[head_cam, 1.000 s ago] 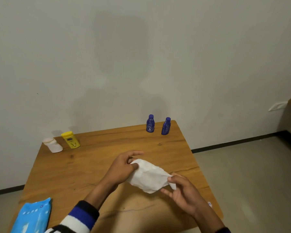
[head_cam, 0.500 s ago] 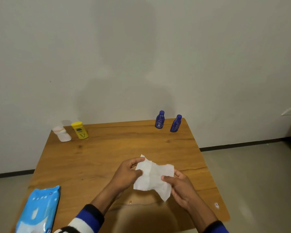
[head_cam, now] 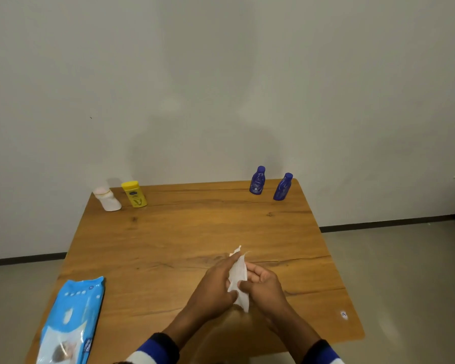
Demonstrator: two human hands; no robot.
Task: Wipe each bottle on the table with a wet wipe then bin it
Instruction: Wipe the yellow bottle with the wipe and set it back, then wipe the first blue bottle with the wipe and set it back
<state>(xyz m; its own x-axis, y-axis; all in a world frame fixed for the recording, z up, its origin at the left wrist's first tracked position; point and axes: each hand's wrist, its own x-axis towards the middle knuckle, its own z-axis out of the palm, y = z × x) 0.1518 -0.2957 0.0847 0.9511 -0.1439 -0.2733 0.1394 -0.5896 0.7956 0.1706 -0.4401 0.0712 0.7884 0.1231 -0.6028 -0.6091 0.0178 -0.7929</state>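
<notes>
A plain grey wall backs a wooden table (head_cam: 184,240) that stands on a pale floor. Near the table's front middle, the left hand (head_cam: 216,290) and right hand (head_cam: 264,283) are pressed close together, fingers curled, pinching a white wipe (head_cam: 238,271) folded upright between them; its top corner pokes out above the fingers and its bottom edge hangs below.

Outward from there, a blue wipe pack (head_cam: 71,321) lies at the front left corner. Well apart at the far edge stand four bottles: a white bottle (head_cam: 107,198) just beside a yellow bottle (head_cam: 135,194) on the left, and two blue bottles (head_cam: 257,180) (head_cam: 283,187) near each other on the right.

By my reading the task is barely begun: a wipe is in hand, no bottle is being touched, and all four remain to wipe. No bin is in view.

The broad middle of the table gives free room to reach forward. The right blue bottle sits close to the far right corner, so a nudge there could tip it off.
</notes>
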